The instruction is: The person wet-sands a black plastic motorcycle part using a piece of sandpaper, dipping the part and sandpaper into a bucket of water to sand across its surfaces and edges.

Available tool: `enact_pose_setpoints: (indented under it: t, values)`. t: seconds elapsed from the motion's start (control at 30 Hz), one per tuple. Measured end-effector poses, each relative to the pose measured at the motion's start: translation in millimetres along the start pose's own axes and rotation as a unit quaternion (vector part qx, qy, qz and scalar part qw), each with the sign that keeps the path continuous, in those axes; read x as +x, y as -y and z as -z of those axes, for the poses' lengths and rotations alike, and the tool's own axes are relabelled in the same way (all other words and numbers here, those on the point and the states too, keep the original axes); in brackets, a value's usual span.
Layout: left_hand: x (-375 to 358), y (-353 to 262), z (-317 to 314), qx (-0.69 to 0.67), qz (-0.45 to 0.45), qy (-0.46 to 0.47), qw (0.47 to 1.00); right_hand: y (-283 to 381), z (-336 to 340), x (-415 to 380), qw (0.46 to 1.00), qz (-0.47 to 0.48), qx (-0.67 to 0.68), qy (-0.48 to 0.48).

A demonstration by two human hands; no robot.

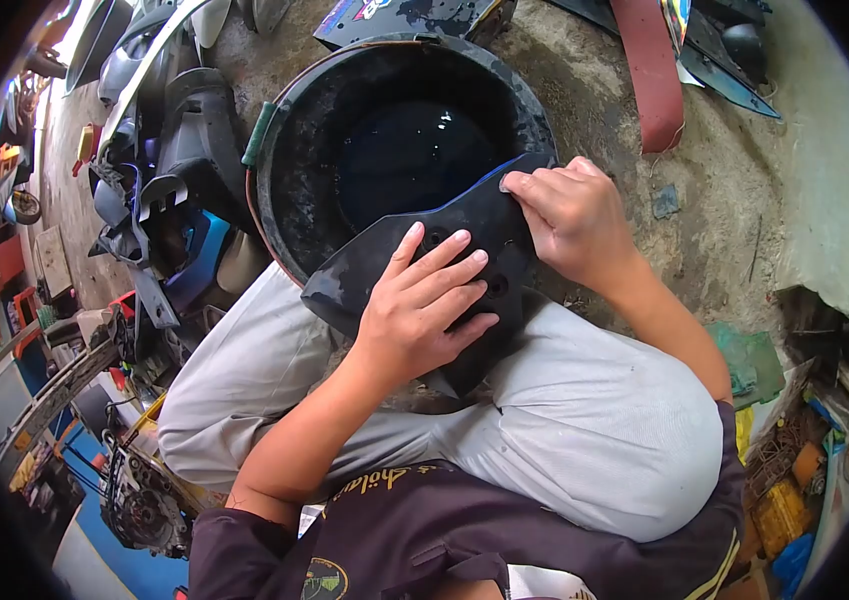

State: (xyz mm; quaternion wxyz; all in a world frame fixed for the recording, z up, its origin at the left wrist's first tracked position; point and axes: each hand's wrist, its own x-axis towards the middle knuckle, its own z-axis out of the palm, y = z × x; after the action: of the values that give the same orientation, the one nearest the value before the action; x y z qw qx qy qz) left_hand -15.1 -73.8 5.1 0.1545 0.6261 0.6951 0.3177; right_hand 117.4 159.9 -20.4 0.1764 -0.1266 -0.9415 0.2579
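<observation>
A black plastic motorcycle body panel (492, 222) with a blue edge leans across my lap and over the near rim of a black bucket (294, 150). My left hand (424, 305) lies on the panel's dark inner face, fingers spread and open, beside round holes. At the panel's upper right edge, my right hand (574, 215) is closed, thumb and fingers pinching the edge. Whether a small thing sits under those right fingers is hidden. Dark water (404, 165) fills the bottom of the bucket and reflects light. The panel looks wet in patches.
Several motorcycle plastic parts (194, 140) are piled to the left. A red strip-like panel (649, 75) lies at upper right, and a dark panel with stickers (399, 15) stands behind the bucket. An engine part (144, 500) is at lower left. The concrete floor (714, 220) is stained.
</observation>
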Motion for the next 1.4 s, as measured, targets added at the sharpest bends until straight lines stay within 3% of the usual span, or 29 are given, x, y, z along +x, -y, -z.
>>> enact_pose_setpoints:
  t: [0.03,0.1,0.27,0.3,0.47,0.57,0.73,0.87,1.13,1.27,1.4]
  values:
    - [-1,1,-1,-0.001,0.0,0.0,1.0,3,1,0,1.0,-0.001,0.002,0.019]
    - [-2,1,-1,-0.003,0.002,0.0,1.0,-18,2,3,0.997,-0.043,-0.024,-0.053]
    - [-2,0,-1,0.0,0.009,-0.001,1.0,-8,1,-13,0.999,-0.024,0.011,-0.024]
    - [-2,0,-1,0.0,0.009,0.0,1.0,-23,2,-14,0.997,-0.032,0.001,-0.066]
    - [0,-1,0,0.005,0.015,0.007,1.0,-13,-2,-12,1.0,0.015,0.005,-0.011]
    - [1,-1,0,0.004,0.016,0.002,1.0,-35,3,-15,0.997,-0.005,0.031,-0.073]
    - [0,-1,0,0.008,0.014,0.003,1.0,-15,6,11,0.999,-0.004,-0.006,0.048]
    - [0,1,0,-0.008,0.011,-0.007,1.0,-47,20,-6,0.998,-0.04,0.055,0.011]
    - [1,0,1,-0.003,0.017,0.002,1.0,-35,13,11,0.999,-0.006,0.032,0.012]
    - [1,0,2,-0.005,0.014,-0.001,1.0,-40,15,-2,0.998,-0.041,0.046,-0.006]
    - [-1,1,-2,0.003,0.013,-0.002,1.0,-18,5,12,0.997,0.015,-0.021,0.066]
